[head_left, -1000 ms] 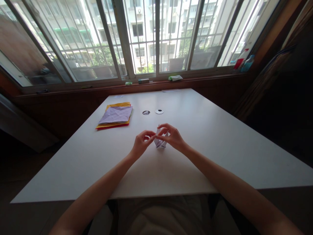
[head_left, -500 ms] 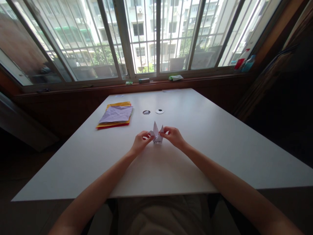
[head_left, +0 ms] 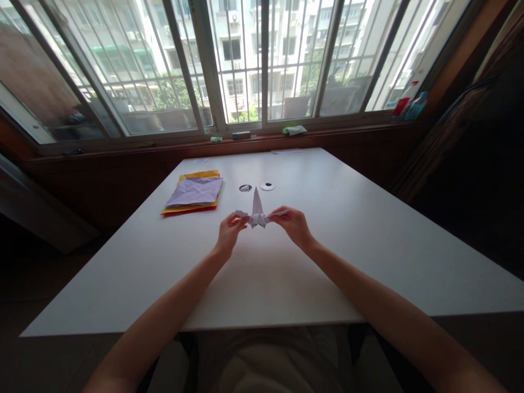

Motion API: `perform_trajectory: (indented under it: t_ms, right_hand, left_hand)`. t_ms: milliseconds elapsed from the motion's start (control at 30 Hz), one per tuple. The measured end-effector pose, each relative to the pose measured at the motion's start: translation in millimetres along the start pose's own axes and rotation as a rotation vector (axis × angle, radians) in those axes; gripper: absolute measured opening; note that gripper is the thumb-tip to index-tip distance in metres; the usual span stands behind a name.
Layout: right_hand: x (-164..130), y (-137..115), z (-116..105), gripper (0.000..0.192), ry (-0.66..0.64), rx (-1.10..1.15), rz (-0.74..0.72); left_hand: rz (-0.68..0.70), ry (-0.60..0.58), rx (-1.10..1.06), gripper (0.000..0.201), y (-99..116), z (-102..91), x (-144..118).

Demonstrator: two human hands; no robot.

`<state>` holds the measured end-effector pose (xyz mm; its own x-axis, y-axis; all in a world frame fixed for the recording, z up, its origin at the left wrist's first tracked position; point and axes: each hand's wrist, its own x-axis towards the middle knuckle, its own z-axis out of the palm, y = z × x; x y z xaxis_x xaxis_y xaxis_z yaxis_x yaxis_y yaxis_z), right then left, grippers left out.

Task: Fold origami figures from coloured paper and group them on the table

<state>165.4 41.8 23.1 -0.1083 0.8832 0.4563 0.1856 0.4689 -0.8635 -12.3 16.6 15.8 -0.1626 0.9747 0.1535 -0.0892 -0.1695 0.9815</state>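
A small folded white paper figure [head_left: 257,212] is held just above the white table [head_left: 368,245], near its middle. One pointed flap stands straight up from it. My left hand [head_left: 227,231] pinches its left tip and my right hand [head_left: 293,224] pinches its right tip, so the figure is stretched out between them. Both forearms reach in from the near edge.
A stack of coloured paper sheets [head_left: 192,193], lilac on top of orange and red, lies at the far left of the table. Two small round discs [head_left: 256,187] sit behind the figure. Small items rest on the window sill [head_left: 262,134] beyond the far edge.
My hands have moved apart and slightly away from me, pulling the figure's side flaps outward. The paper went from a compact bundle to a spread shape with one point upright.
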Motion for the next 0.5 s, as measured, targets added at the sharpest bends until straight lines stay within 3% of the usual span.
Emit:
perform_trajectory:
  t_ms: [133, 300, 500]
  right_hand:
    - [-0.6, -0.4, 1.5, 0.022, 0.030, 0.069, -0.018]
    - [-1.5, -1.6, 1.8, 0.021, 0.045, 0.138, -0.047]
    - [-0.9, -2.6, 3.4, 0.023, 0.041, 0.218, -0.027]
  left_hand:
    - [-0.098, -0.029, -0.198, 0.027, 0.6, 0.6, 0.3]
    - [-0.229, -0.178, -0.406, 0.028, 2.4, 1.0, -0.1]
    - [-0.235, -0.183, -0.470, 0.025, 1.6, 2.5, 0.7]
